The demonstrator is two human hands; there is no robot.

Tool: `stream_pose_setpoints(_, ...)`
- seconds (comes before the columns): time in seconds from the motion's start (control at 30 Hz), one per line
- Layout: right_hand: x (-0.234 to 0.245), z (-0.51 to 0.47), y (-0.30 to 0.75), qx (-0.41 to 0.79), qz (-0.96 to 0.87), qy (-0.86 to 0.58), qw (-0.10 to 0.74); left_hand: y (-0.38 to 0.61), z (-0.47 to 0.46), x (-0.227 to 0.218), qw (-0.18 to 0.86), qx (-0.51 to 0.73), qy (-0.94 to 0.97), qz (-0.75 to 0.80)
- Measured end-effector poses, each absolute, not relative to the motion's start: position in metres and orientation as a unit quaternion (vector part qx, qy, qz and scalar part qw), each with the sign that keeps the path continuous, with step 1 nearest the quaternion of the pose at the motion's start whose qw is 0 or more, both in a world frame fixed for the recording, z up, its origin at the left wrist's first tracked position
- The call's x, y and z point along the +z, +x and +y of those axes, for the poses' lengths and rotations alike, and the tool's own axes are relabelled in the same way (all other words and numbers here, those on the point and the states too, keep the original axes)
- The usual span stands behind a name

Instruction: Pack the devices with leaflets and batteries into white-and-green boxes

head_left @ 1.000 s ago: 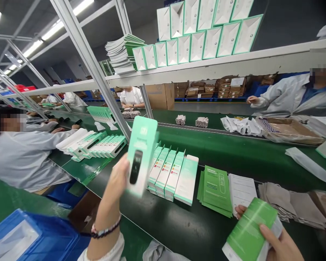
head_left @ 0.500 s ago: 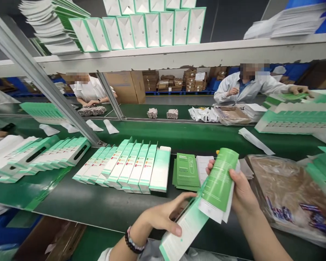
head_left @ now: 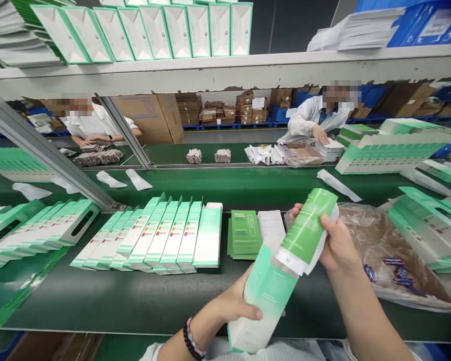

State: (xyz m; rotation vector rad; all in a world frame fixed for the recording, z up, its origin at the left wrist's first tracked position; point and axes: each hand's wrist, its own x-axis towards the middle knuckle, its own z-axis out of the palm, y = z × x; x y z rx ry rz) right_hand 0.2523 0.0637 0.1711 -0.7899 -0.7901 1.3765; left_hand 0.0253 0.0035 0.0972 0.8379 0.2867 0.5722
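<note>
1. The left grip (head_left: 237, 307) is curling around the lower part of a mint-and-white carton (head_left: 263, 296), holding it tilted up above the green bench (head_left: 116, 301).
2. The right grip (head_left: 336, 245) is closing on a rolled green leaflet (head_left: 306, 225), with the thumb across its front and the fingers behind. The leaflet's lower end is meeting the carton's open top, though how far it is entering is hard to tell.
3. A leaning row of cartons (head_left: 173, 235) is standing on the bench just left of the hands, beside a stack of green booklets (head_left: 244, 233) and white sheets (head_left: 271, 228).
4. The leaflet could be catching on the carton's rim and creasing, because it is slanting at the opening rather than lining up with it.
5. The carton could be slipping, since the left grip is holding it low and at a tilt.
6. A careless sweep of the left forearm could be toppling the leaning row, since it is standing close by and each carton is resting against the next.
</note>
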Motion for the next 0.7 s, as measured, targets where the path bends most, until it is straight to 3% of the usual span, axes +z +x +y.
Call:
stream_pose_setpoints(0.13, 0.164, 0.074, 0.259, 0.635, -0.396, -0.352, 0.563, 0.026, 0.003, 0.094, 0.872, 0.271, 0.392, 0.115)
stream_pose_setpoints(0.4, 0.154, 0.088, 0.24, 0.577, -0.517, -0.3, 0.557, 0.033, 0.005, 0.086, 0.874, 0.282, 0.37, 0.137)
stream_pose_setpoints(0.6, 0.137, 0.063, 0.229, 0.575, -0.585, -0.377, 0.43, 0.032, 0.016, 0.087, 0.868, 0.318, 0.348, 0.158)
stream_pose_setpoints(0.7, 0.13, 0.041, 0.224, 0.5, -0.65, -0.419, 0.389, 0.032, 0.017, 0.092, 0.782, 0.367, 0.425, 0.269)
